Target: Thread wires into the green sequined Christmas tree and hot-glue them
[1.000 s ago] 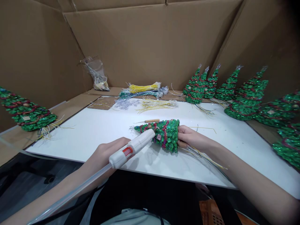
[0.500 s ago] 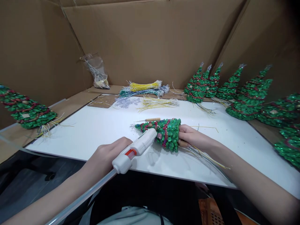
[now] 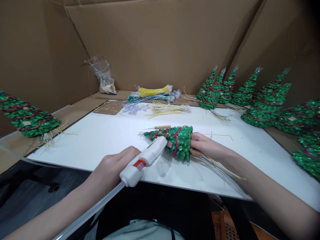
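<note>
Two hands at work: your left hand [image 3: 120,163] grips a white glue gun [image 3: 147,156], and your right hand [image 3: 206,145] holds the base of a green tree [image 3: 182,143] lying sideways on the white surface [image 3: 92,138]. You seem to be gluing; whether the gun touches is hidden. The next move likely calls for a steady tree and careful aim. Beyond lie an awl [image 3: 163,127] and wire bundles [image 3: 155,91].

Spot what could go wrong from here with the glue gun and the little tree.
The glue gun in the left hand points toward the tree; a slip might smear it. The loose wires beside the right hand could snag if it moves. The pointed tool just behind the tree might prick a reaching hand.
</note>
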